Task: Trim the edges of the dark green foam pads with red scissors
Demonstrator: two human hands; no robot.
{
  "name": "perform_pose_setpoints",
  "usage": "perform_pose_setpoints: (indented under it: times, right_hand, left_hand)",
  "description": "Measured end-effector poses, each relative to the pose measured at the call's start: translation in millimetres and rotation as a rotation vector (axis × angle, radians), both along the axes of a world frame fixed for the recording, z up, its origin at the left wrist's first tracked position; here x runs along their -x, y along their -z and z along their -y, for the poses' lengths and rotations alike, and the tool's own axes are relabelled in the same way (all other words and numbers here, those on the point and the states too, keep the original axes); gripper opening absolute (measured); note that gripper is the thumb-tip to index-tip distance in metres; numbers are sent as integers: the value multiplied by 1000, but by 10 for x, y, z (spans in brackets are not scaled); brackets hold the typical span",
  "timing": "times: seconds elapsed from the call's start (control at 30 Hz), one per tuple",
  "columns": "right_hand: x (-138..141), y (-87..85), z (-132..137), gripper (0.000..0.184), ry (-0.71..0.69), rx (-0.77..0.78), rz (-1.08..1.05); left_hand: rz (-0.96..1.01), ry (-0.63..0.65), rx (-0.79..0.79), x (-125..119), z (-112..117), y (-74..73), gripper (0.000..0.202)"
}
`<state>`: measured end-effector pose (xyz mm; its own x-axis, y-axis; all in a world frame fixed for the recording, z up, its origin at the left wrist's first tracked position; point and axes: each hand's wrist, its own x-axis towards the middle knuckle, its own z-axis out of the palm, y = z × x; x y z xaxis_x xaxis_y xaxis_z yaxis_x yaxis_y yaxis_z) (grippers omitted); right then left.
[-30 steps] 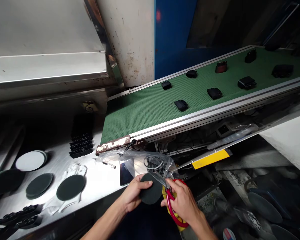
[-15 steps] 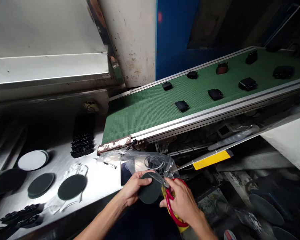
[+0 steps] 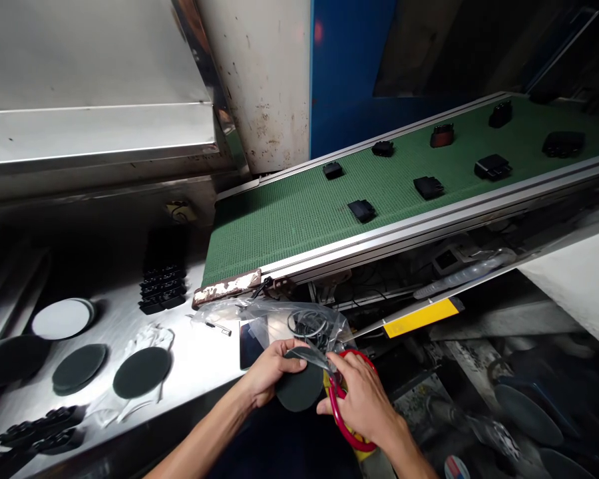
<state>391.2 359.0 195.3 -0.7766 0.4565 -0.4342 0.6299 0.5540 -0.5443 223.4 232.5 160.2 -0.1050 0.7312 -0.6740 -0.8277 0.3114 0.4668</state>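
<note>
The left hand was clamped on a round dark green foam disc, its fingers over the upper edge and its wrist turned inward; the right hand was closed around red-handled scissors, the glossy looped grip curving below the fingers; the blades were hidden behind those fingers and a strip of clear plastic film, so I could not make them out; a yellow object sat under the right hand, mostly covered; beyond both hands lay a crumpled clear plastic bag holding coiled dark cable; left of the left hand, more foam discs lay on the stainless steel counter.
</note>
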Motion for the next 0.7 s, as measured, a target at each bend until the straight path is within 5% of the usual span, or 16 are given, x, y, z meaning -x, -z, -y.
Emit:
perform_pose_setpoints:
  times: [0.33,0.47,0.7]
  right_hand:
    - [-28,-4,-46,66,0,48,-30]
    - [-9,-19,-38,81,-5,12,-40]
    - [39,5,-64,64,11,1,-25]
  left_hand:
    - [-5,-27,-17,14,3,33,31]
    - [22,7,-15,5,-12,44,30]
    - [55,12,-62,145,-31,11,31]
